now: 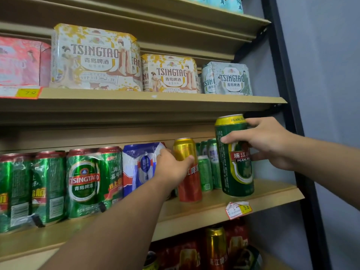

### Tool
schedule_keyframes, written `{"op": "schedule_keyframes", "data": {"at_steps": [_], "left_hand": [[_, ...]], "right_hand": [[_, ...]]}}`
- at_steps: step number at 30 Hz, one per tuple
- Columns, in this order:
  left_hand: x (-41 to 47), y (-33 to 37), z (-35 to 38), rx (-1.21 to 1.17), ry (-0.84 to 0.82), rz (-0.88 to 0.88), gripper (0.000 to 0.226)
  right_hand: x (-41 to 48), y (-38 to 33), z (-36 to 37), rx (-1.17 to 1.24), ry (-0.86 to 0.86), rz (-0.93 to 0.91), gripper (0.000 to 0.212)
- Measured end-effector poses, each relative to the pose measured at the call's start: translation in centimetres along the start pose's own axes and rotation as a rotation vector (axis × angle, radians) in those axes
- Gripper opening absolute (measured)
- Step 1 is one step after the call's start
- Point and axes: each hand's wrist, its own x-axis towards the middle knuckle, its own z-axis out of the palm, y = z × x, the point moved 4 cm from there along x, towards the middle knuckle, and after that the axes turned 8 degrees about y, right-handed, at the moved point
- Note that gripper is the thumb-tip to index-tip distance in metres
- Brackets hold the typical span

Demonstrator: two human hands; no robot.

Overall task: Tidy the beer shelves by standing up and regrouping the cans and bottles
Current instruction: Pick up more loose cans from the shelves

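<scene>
My right hand [266,141] grips a tall green Pearl River can [235,172] with a yellow top, held upright and slightly tilted at the right end of the middle shelf [268,193]. My left hand [171,168] holds a gold-and-red can [190,184] that stands on the same shelf, thumb on its front and fingers round its left side. Behind and between the two cans stand several smaller green cans [205,172]. A blue-and-white wrapped pack [139,166] sits just left of my left hand.
Shrink-wrapped green Tsingtao can packs [85,182] fill the shelf's left side. Boxed Tsingtao packs [95,57] line the shelf above. Red and gold cans [216,248] stand on the shelf below. A price tag [238,209] hangs on the shelf edge. A dark upright post [292,106] bounds the right.
</scene>
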Motion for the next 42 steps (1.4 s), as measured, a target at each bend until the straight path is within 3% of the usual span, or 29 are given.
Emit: {"op": "schedule_keyframes", "data": {"at_steps": [8, 12, 20, 29, 36, 42], "left_hand": [[1.0, 0.7, 1.4, -0.091, -0.044, -0.164, 0.06], [1.1, 1.4, 1.0, -0.076, -0.022, -0.167, 0.039], [-1.0, 4.4, -2.4, -0.105, -0.015, -0.103, 0.063], [-7.4, 6.2, -10.0, -0.067, -0.125, -0.16, 0.063], [-13.5, 3.2, -15.7, -0.035, -0.129, -0.249, 0.041], [-18.6, -2.1, -20.3, 0.03, -0.105, -0.364, 0.06]], "right_hand": [[-0.3, 0.6, -1.3, -0.023, -0.003, 0.031, 0.033], [-0.6, 0.5, -1.6, -0.039, -0.008, 0.041, 0.038], [-3.0, -1.8, -1.4, -0.053, -0.035, 0.051, 0.038], [-8.9, -6.4, 0.8, -0.044, -0.098, 0.077, 0.044], [-15.3, -6.7, 4.7, -0.018, -0.168, 0.143, 0.039], [-21.0, -4.4, 9.6, -0.001, -0.264, 0.261, 0.046]]}}
